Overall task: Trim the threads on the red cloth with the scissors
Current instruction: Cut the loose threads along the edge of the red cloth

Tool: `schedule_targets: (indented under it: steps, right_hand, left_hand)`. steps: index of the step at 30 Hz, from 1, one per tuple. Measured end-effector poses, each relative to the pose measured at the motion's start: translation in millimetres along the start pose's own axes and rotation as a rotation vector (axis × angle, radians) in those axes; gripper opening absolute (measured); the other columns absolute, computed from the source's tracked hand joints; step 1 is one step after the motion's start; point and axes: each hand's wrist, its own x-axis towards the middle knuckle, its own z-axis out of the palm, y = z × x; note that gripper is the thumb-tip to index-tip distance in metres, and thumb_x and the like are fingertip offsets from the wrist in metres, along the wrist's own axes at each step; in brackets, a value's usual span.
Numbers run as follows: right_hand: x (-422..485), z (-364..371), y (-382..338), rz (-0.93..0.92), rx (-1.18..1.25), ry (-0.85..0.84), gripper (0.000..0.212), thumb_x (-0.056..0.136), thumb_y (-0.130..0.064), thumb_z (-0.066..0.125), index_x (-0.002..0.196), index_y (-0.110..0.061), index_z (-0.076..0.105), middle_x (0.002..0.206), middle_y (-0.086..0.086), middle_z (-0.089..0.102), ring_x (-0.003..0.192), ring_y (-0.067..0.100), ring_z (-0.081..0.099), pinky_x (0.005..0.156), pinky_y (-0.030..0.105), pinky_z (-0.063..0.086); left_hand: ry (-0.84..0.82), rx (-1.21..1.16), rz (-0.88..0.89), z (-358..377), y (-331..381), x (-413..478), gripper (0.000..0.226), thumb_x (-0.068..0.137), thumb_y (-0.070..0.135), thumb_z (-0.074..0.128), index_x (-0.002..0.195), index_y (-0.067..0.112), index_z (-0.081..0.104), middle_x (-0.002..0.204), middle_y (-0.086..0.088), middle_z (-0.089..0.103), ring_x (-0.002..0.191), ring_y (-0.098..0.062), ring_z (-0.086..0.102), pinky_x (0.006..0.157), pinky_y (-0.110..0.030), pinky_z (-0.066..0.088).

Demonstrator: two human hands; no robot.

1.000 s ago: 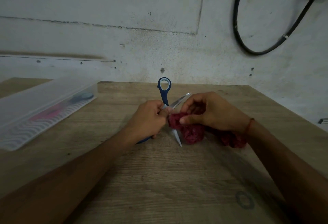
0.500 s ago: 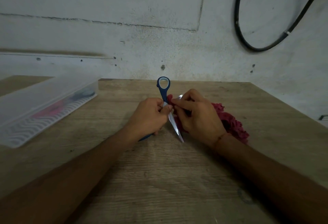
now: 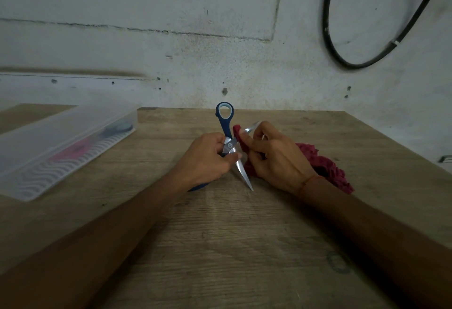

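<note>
The left hand [image 3: 208,159] grips the scissors [image 3: 226,125] at the pivot, fingers curled round them, blades spread apart. The right hand [image 3: 276,159] pinches the cloth [image 3: 325,164]. A red fold pokes past its fingertips just beside the pivot, and the rest bunches behind its wrist on the table [image 3: 232,235].

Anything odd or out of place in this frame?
Yes: the left hand grips the scissors near the pivot, and the upper blue loop stands empty. The right hand pinches the red cloth between the wide-open blades.
</note>
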Motion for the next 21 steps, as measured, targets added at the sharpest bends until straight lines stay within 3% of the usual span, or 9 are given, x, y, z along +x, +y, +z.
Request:
schedule_targets:
  steps: [2,6,10,13,15,18,21]
  right_hand:
    - [0.8,-0.8,2.4,-0.015,0.108,-0.047,0.04,0.095,-0.019,0.056,0.134,-0.016,0.06,0.087,0.003,0.056,0.065,0.016,0.053,0.056,0.032,0.048]
    - [2.9,-4.2,5.3,-0.051,0.213,-0.085,0.036,0.098,-0.023,0.055,0.133,-0.021,0.062,0.074,-0.009,0.054,0.06,0.005,0.048,0.054,0.021,0.04]
    - [2.9,-3.2,6.0,-0.085,0.077,-0.08,0.039,0.096,-0.027,0.055,0.135,-0.023,0.06,0.069,-0.006,0.056,0.054,0.007,0.043,0.046,0.027,0.035]
    - [4.3,-2.2,15.5,-0.049,-0.082,-0.017,0.044,0.092,-0.025,0.053,0.136,-0.02,0.058,0.066,-0.003,0.056,0.053,0.008,0.04,0.045,0.024,0.027]
    - [7.2,-2.3,21.8,0.014,-0.118,0.047,0.04,0.094,-0.022,0.057,0.134,-0.018,0.061,0.064,-0.002,0.057,0.05,0.012,0.047,0.045,0.024,0.029]
    - [9.1,-1.7,14.1,0.036,0.099,0.069,0.03,0.097,-0.024,0.057,0.124,-0.019,0.068,0.063,-0.006,0.064,0.049,0.008,0.053,0.046,0.025,0.041]
    - [4.7,-0.5,2.5,-0.035,0.197,-0.021,0.032,0.094,-0.023,0.06,0.125,-0.017,0.068,0.068,-0.011,0.065,0.051,0.006,0.052,0.05,0.018,0.038]
  left_hand:
    - [-0.024,0.051,0.005,0.0,-3.5,2.0,0.013,0.088,0.026,0.074,0.088,0.016,0.065,0.085,0.001,0.075,0.064,-0.002,0.065,0.06,-0.024,0.049]
    - [-0.049,0.019,-0.04,0.3,-6.3,4.5,0.019,0.088,0.027,0.074,0.094,0.013,0.062,0.09,0.0,0.075,0.048,0.0,0.055,0.052,-0.025,0.044]
    - [-0.057,-0.043,-0.055,-2.3,-5.2,4.9,0.02,0.087,0.023,0.075,0.085,0.014,0.058,0.066,0.009,0.071,0.043,-0.013,0.055,0.047,-0.027,0.046]
    - [-0.067,-0.1,-0.069,-3.1,-5.9,5.7,0.024,0.086,0.021,0.077,0.092,0.005,0.06,0.059,0.007,0.068,0.042,-0.015,0.054,0.045,-0.024,0.045]
    - [-0.064,-0.129,-0.082,-3.9,-7.0,6.2,0.029,0.085,0.021,0.078,0.096,0.001,0.061,0.057,0.005,0.066,0.041,-0.016,0.053,0.043,-0.024,0.044]
    - [-0.063,-0.168,-0.086,-4.5,-6.9,6.6,0.023,0.085,0.017,0.078,0.091,0.002,0.061,0.055,0.004,0.064,0.04,-0.015,0.052,0.041,-0.023,0.043]
    - [-0.06,-0.171,-0.091,-3.4,-7.7,6.0,0.017,0.086,0.015,0.076,0.086,0.007,0.06,0.054,0.003,0.063,0.041,-0.014,0.051,0.04,-0.024,0.043]
